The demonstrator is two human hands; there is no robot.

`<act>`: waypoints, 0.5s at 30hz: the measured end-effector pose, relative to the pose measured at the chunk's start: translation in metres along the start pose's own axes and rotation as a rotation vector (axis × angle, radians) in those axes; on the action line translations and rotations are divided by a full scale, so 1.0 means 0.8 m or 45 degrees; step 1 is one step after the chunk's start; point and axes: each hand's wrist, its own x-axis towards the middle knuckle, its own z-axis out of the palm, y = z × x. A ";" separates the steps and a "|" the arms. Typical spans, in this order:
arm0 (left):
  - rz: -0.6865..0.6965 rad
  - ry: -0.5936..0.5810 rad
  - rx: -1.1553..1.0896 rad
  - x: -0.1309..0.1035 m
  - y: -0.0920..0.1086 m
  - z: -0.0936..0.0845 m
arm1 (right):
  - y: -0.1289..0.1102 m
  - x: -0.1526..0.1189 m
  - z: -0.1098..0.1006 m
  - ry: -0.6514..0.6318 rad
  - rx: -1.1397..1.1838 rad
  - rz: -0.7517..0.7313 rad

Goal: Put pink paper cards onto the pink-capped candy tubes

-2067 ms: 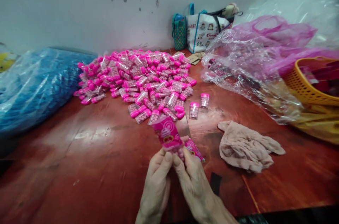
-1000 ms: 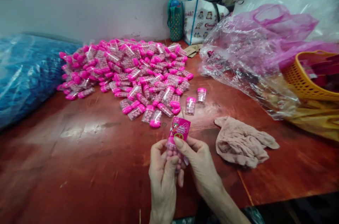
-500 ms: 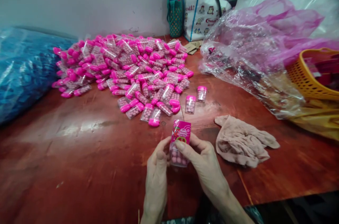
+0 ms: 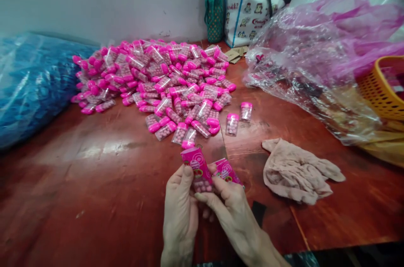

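Observation:
A small clear candy container (image 4: 203, 185) with pink balls inside has a printed pink sleeve (image 4: 196, 162) around its upper part and tilts to the left. My left hand (image 4: 180, 204) is closed on its left side, thumb against the sleeve. At its lower right, the fingers of my right hand (image 4: 232, 204) pinch the container. Behind those right fingers shows another printed pink piece (image 4: 227, 172); I cannot tell whether it is held or lying on the table. Two pink-capped containers, a nearer one (image 4: 232, 125) and a farther one (image 4: 245, 112), stand upright beyond my hands.
A big heap of pink-capped candy containers (image 4: 164, 77) covers the back of the red-brown table (image 4: 94, 199). Left is a blue plastic bag (image 4: 34, 86). At right lie a beige cloth (image 4: 299, 172), clear and pink plastic wrap (image 4: 309, 65) and a yellow basket (image 4: 383, 90).
The container with its sleeve has moved left and tipped leftward. A second printed pink piece now shows by my right hand. The view has shifted slightly left.

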 end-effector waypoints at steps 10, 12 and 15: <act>-0.066 0.011 0.080 -0.004 -0.015 -0.008 | 0.013 0.009 0.002 0.010 0.018 0.073; -0.064 -0.013 0.070 -0.002 -0.016 -0.009 | 0.016 0.011 0.002 -0.004 0.059 0.061; -0.080 -0.045 0.060 0.004 -0.011 -0.014 | 0.017 0.011 0.001 -0.036 0.065 0.035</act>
